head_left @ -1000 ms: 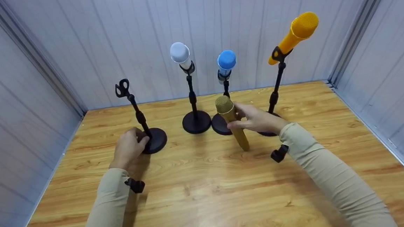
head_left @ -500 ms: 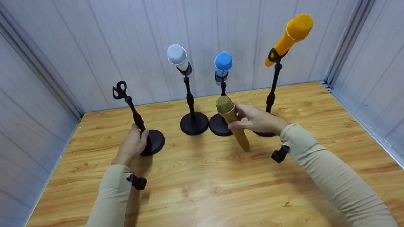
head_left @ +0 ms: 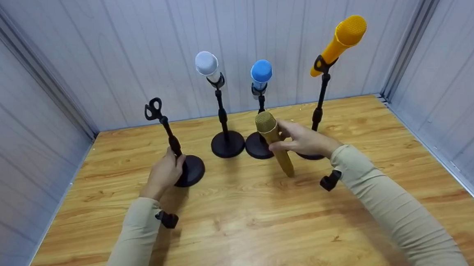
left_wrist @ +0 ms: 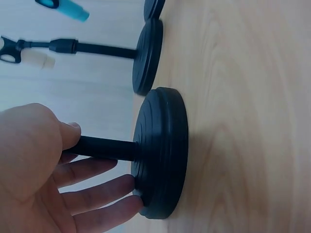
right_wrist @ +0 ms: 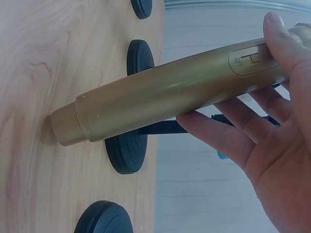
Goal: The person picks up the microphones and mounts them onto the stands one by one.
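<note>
My left hand (head_left: 165, 171) grips the pole of a black microphone stand (head_left: 172, 139) low down, its clip bare. In the left wrist view, the thumb and index finger close on the pole, and other fingertips reach the round base (left_wrist: 163, 150). My right hand (head_left: 305, 139) holds a gold microphone (head_left: 281, 155) by its body, tilted with its mesh head up. The right wrist view shows its lower end (right_wrist: 68, 125) near the tabletop; whether it touches is hard to tell. An OFF switch (right_wrist: 253, 58) faces that camera.
Behind stand a white microphone (head_left: 207, 63), a blue microphone (head_left: 261, 71) and a yellow microphone (head_left: 351, 31), each clipped in a black stand. The gold microphone partly hides the blue one's stand. Panel walls (head_left: 153, 43) enclose the wooden table (head_left: 235, 232).
My left hand took hold of the bare stand's pole and shifted the stand to the right and slightly nearer. My right hand and the gold microphone have hardly moved.
</note>
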Demonstrator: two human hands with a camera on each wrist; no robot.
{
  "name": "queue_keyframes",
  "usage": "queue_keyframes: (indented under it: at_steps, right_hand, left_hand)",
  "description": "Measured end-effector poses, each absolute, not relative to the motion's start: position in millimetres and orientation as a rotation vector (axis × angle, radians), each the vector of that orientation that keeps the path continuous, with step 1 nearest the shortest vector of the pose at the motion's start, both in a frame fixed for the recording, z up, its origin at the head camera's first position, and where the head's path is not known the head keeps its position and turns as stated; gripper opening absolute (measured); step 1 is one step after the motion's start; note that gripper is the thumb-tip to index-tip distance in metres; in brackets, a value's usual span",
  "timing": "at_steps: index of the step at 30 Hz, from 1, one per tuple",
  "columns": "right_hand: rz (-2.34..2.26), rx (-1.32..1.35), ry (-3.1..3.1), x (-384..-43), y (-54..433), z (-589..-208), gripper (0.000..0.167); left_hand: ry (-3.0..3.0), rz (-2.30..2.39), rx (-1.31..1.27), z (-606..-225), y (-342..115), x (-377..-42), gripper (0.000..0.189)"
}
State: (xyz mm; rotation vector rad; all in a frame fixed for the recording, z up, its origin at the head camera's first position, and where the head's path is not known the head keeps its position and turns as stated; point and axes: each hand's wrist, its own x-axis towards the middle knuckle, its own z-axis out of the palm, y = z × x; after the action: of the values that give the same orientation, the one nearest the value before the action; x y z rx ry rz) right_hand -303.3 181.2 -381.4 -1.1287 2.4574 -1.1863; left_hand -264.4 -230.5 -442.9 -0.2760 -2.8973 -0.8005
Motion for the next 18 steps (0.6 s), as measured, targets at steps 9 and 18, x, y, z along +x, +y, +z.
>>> queue_keyframes:
  at_steps: [9, 18]
  right_hand:
    - [-1.201, -1.127, 2.443, -302, 182, -382, 0.057]
    - [-1.299, -1.023, 2.474, -300, 184, -381, 0.063]
  left_hand:
    - [-2.853, -0.778, -0.348, -446, -208, -256, 0.037]
    - [-2.903, -0.933, -0.495, -444, -188, -250, 0.029]
